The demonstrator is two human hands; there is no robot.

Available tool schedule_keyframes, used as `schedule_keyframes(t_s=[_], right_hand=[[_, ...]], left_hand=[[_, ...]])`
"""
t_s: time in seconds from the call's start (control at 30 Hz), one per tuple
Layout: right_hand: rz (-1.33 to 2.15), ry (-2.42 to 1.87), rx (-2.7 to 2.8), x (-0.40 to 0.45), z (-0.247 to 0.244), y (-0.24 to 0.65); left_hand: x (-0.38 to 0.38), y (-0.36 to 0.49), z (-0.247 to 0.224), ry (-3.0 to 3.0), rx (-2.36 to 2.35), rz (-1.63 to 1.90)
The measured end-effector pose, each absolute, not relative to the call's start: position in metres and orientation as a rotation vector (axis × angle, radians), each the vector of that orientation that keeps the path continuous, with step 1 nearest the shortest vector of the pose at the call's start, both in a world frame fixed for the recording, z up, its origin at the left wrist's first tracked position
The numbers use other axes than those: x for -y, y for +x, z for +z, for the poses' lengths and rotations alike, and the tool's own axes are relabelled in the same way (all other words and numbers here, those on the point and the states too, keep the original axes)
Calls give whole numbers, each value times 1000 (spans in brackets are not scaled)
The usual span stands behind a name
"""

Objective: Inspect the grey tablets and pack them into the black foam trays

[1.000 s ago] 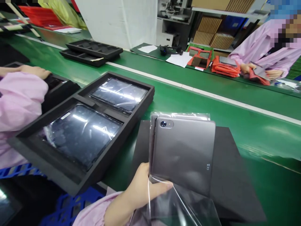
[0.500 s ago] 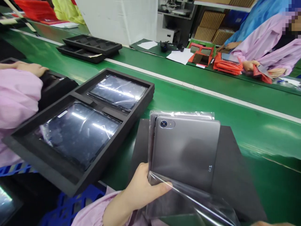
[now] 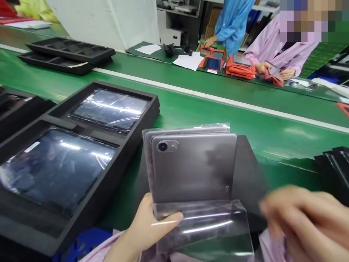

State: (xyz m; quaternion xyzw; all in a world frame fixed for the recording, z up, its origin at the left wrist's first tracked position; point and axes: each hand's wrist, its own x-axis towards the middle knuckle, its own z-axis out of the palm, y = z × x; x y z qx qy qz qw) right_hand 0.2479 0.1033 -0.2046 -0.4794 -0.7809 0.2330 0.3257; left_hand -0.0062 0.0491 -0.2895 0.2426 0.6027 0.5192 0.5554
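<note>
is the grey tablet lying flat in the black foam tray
No, the left hand holds the grey tablet upright in its clear plastic sleeve, beside the black foam tray.

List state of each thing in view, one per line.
left hand: gripping the grey tablet and clear bag at the lower edge
right hand: blurred, empty, beside the bag
grey tablet: back up, camera top left
clear bag: open, partly over the tablet
foam tray: both pockets filled with screens

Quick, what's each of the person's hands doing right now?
Left hand: closed on the grey tablet and its clear plastic bag, thumb over the bag.
Right hand: blurred, fingers spread open, holding nothing visible, just right of the bag.
</note>
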Motion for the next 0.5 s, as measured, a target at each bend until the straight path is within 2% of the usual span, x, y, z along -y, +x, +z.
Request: schedule_keyframes(t_s=[0.1,0.23,0.4,0.5], right_hand=[[246,-1411,1712,-128,-214,211],[459,-1349,1793,-154,-227,185],[514,-1318,1761,-161,-228,197],[676,-1339,1812,-162,-227,202]], left_hand=[[-47,-4,-294,603,-1434,1269],[-42,-2,-302,563,-1524,1325],[-43,-3,-302,664,-1555,1311],[-45,-2,-301,649,-1552,1275]])
